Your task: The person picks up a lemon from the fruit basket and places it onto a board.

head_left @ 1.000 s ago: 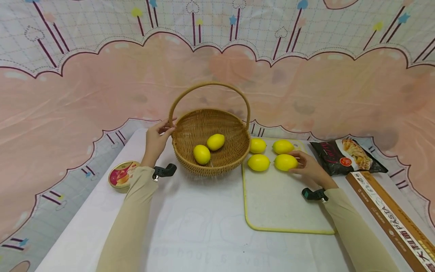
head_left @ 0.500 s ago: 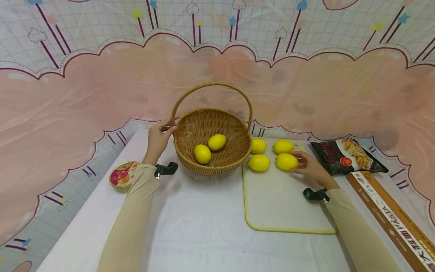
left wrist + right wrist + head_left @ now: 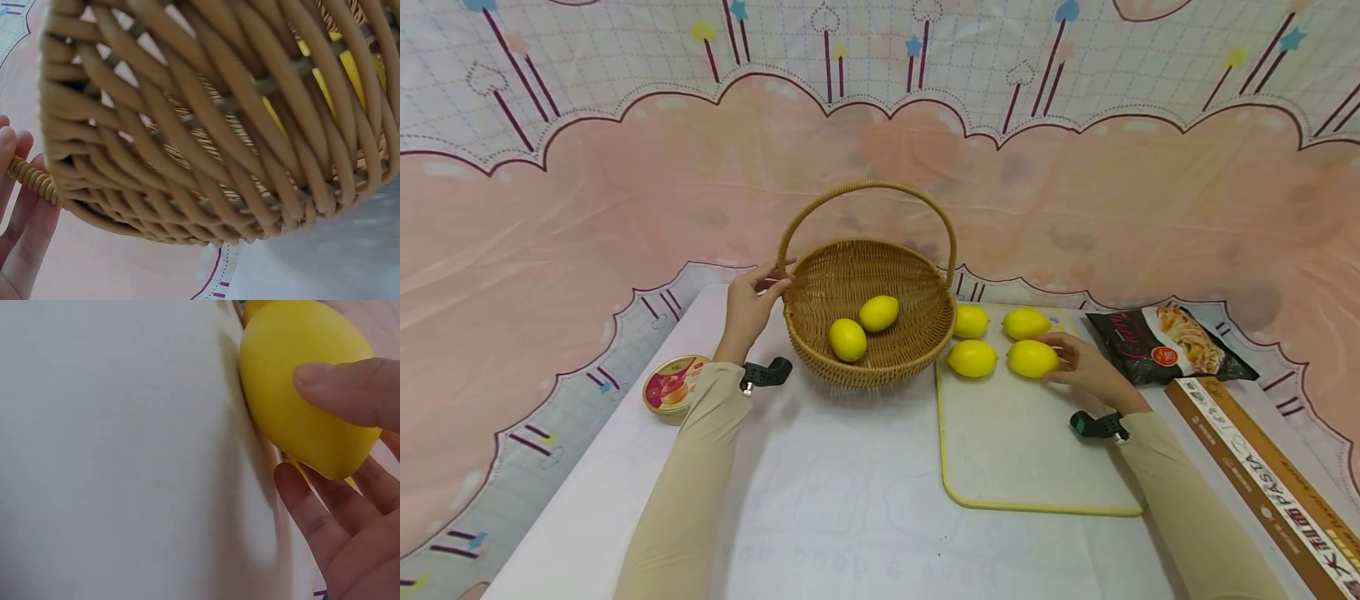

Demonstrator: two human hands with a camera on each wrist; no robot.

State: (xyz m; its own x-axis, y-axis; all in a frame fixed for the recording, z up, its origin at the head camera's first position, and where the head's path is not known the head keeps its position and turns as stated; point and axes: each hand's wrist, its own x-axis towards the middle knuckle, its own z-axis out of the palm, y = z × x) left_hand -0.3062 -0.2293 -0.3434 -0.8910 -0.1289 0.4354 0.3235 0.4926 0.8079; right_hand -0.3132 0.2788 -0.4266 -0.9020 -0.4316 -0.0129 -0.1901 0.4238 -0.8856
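Observation:
My left hand (image 3: 751, 312) grips the base of the handle of a wicker basket (image 3: 868, 371) at its left side. In the left wrist view, thumb and fingers lie on either side of the wrapped handle (image 3: 34, 181). The basket tilts toward me and bears two lemons (image 3: 878, 313). On a pale cutting board (image 3: 1037, 450) with a yellow edge lie several more lemons in two rows. My right hand (image 3: 1086, 371) holds the front right lemon (image 3: 1032, 359) by its right end. In the right wrist view, the thumb overlaps that lemon (image 3: 300, 381) with the fingers behind its tip.
A round can (image 3: 672, 390) stands beside the left forearm. Right of the board lie a black food packet (image 3: 1172, 343) and a long brown pasta box (image 3: 1262, 483). A patterned cloth (image 3: 880, 150) hangs behind the white table (image 3: 850, 500).
The basket and my left hand have shifted slightly to the right since one second ago. My right hand stays at the same lemon, with barely any movement.

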